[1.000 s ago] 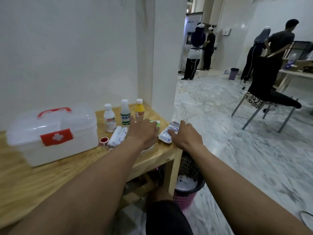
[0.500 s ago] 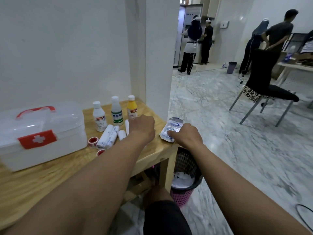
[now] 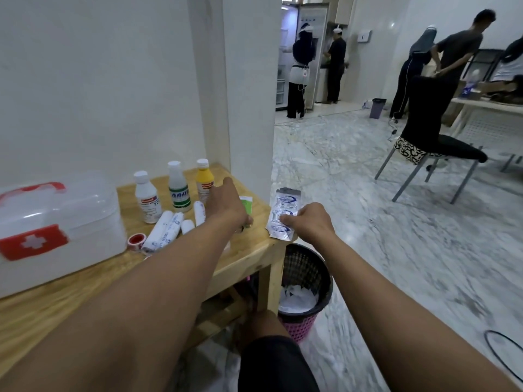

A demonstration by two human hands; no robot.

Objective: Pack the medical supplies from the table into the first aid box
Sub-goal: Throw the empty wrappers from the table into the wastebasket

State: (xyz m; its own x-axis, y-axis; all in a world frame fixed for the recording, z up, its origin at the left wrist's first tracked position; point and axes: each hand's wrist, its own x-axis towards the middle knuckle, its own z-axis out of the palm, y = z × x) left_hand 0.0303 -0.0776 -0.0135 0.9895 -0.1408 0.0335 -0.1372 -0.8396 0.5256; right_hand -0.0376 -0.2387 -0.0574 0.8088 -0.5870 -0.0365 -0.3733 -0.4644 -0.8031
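Observation:
The white first aid box (image 3: 85,222), with a red handle and a red cross label, stands closed at the left of the wooden table (image 3: 249,256). Right of it stand three bottles: one with a red label (image 3: 145,200), one with a green label (image 3: 178,190) and a yellow one (image 3: 204,179). White bandage rolls (image 3: 164,232) and a red tape roll (image 3: 136,241) lie in front of them. My left hand (image 3: 226,207) lies palm down beside a green packet (image 3: 245,203), fingers curled, hiding what is under it. My right hand (image 3: 308,222) pinches a silver sachet strip (image 3: 283,210) at the table's right edge.
A black and pink waste basket (image 3: 305,278) stands on the floor under the table's right corner. A white pillar (image 3: 249,94) rises behind the table. A black chair (image 3: 433,148) and several people stand farther off on the marble floor.
My right hand has closed on the sachet strip, which now tilts up off the table edge. My left hand has shifted a little toward the bottles. The view has turned right, moving the box leftward.

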